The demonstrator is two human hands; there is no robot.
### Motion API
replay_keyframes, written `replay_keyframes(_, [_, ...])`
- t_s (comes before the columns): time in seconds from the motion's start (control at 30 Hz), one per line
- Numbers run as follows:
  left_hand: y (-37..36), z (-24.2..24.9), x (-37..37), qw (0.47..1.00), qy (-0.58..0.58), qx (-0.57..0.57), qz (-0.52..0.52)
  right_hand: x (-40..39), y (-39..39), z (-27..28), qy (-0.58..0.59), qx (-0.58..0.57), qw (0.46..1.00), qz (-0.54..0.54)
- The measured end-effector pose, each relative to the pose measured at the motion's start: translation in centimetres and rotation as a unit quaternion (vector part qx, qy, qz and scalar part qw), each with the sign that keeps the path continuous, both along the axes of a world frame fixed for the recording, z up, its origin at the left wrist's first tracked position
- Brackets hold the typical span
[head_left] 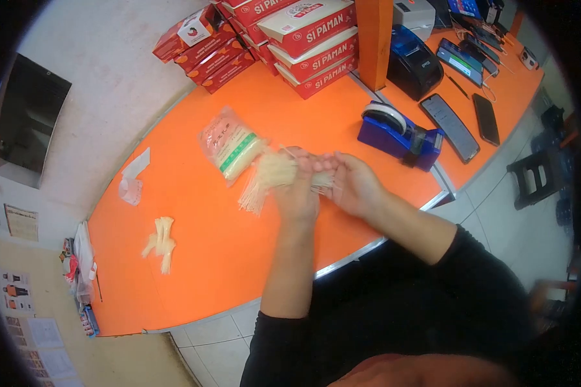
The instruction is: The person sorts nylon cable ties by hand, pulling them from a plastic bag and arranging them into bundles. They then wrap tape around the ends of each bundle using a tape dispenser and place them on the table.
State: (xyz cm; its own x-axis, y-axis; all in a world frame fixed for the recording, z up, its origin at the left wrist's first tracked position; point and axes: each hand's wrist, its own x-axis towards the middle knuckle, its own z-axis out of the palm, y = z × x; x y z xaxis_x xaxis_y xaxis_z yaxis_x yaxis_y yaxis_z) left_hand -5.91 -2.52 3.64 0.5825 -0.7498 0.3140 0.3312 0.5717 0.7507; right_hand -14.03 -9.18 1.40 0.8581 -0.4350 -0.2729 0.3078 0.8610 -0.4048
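My left hand (298, 193) is closed round a bundle of thin pale sticks (263, 178), whose loose ends fan out to the left. My right hand (356, 184) meets it from the right, its fingers curled at the other end of the same bundle. Some stick tips show between the two hands; the fingertips partly hide the rest. Just left of the bundle lies a clear plastic packet (232, 145) with red print and a green stripe, pale contents inside. Farther left on the orange table (206, 284) lie a few small cream-coloured bundles (161, 242).
Red and white food boxes (313, 55) are stacked at the back beside an orange post (373, 45). A blue tape dispenser (400, 137) stands right of my hands. Phones (450, 127) and a black printer (413, 64) are beyond it. A white paper scrap (133, 177) lies left.
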Motion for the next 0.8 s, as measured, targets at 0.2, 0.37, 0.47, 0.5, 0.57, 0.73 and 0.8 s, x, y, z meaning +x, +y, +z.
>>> replay_keyframes(0.2, [-0.5,-0.9,-0.2,0.989,-0.128,0.061,0.031,0.7,0.5,1.5,-0.007,0.06,0.998,-0.028])
replay_keyframes(0.37, [-1.5,-3.4,-1.1,0.993,-0.083,0.07,0.055,0.7,1.0,1.7,-0.001,0.099,0.993,-0.06])
replay_keyframes(0.47, [-1.9,-4.4,-0.3,0.977,-0.196,0.074,0.049,0.3,0.2,0.3,0.013,0.08,0.996,-0.027])
replay_keyframes(0.5, [-1.6,-3.3,-0.6,0.99,-0.11,0.082,0.027,-0.1,-0.2,0.3,0.012,0.081,0.996,-0.028])
replay_keyframes(0.57, [-1.3,-2.4,-0.7,0.996,-0.023,0.09,0.004,-0.5,-1.2,0.3,0.041,-0.157,0.984,-0.076])
replay_keyframes(0.73, [-1.4,-2.3,-1.8,0.964,-0.125,0.23,-0.038,-1.3,-3.2,4.5,0.01,-0.403,0.899,-0.174])
replay_keyframes(0.8, [-1.8,-3.0,-2.0,0.97,-0.131,0.2,-0.049,-1.7,-3.5,5.7,0.01,-0.498,0.847,-0.185])
